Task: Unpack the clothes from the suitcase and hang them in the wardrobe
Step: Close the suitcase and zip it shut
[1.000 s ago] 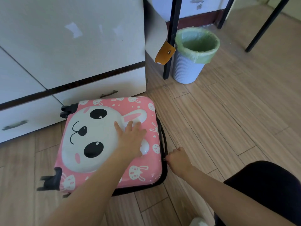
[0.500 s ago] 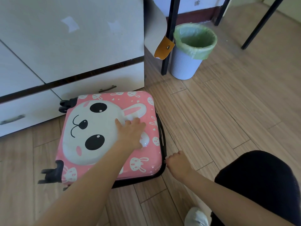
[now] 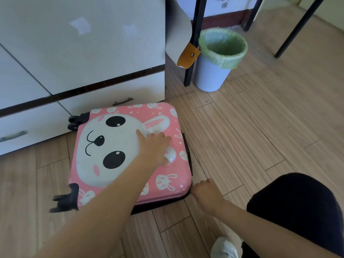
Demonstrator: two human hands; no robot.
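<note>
A pink hard-shell suitcase (image 3: 115,175) with a white rabbit face lies flat and closed on the wooden floor, wheels to the left. My left hand (image 3: 154,148) rests flat on its lid, fingers spread. My right hand (image 3: 204,192) is curled at the suitcase's near right corner, pinching something small at the black zipper seam; the zipper pull itself is hidden by my fingers. The white wardrobe (image 3: 80,53) stands right behind the suitcase with its doors closed. No clothes are visible.
Two wardrobe drawers (image 3: 37,125) with dark handles sit just behind the suitcase. A grey bin with a green liner (image 3: 217,58) stands to the right, beside black table legs (image 3: 193,40). My dark-clad knee (image 3: 297,205) and a white shoe (image 3: 223,248) are at lower right.
My right hand has slid a little along the suitcase's near right corner at the zipper seam. My left hand stays pressed on the lid. The view has dipped slightly.
</note>
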